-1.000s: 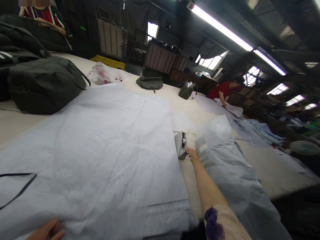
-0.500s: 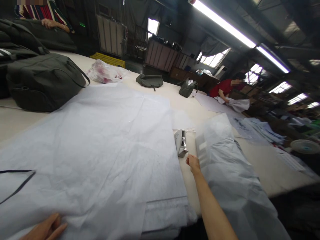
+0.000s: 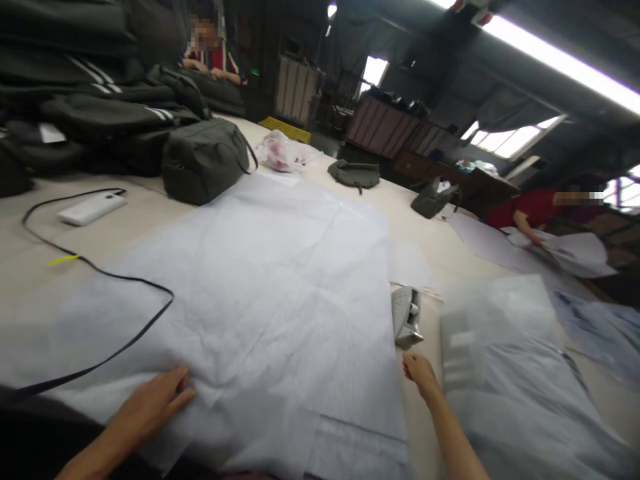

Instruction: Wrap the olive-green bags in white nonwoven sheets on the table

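Observation:
My left hand (image 3: 155, 400) lies on the near left part of a stack of large translucent white plastic bags (image 3: 280, 280), thumb apart from the slightly bent fingers. Just in front of a grey tape dispenser (image 3: 407, 319), my right hand (image 3: 419, 372) is closed, its fingers curled together. Anything inside that fist is too small to see. The dispenser stands at the right edge of the stack. To the right of my forearm sits a filled, translucent plastic bag (image 3: 520, 373) with a greyish thing inside.
Dark green bags (image 3: 205, 160) are piled at the left. A white power bank (image 3: 93, 208) trails a black cable (image 3: 125, 277) across the sheets. Farther back lie a crumpled plastic bag (image 3: 285, 152) and two small dark bags (image 3: 354, 173). Two people work across the table.
The view has swung left, shifting everything rightward and bringing the power bank into sight. My left hand shows more fully on the sheets. My right fist stays near the tape dispenser.

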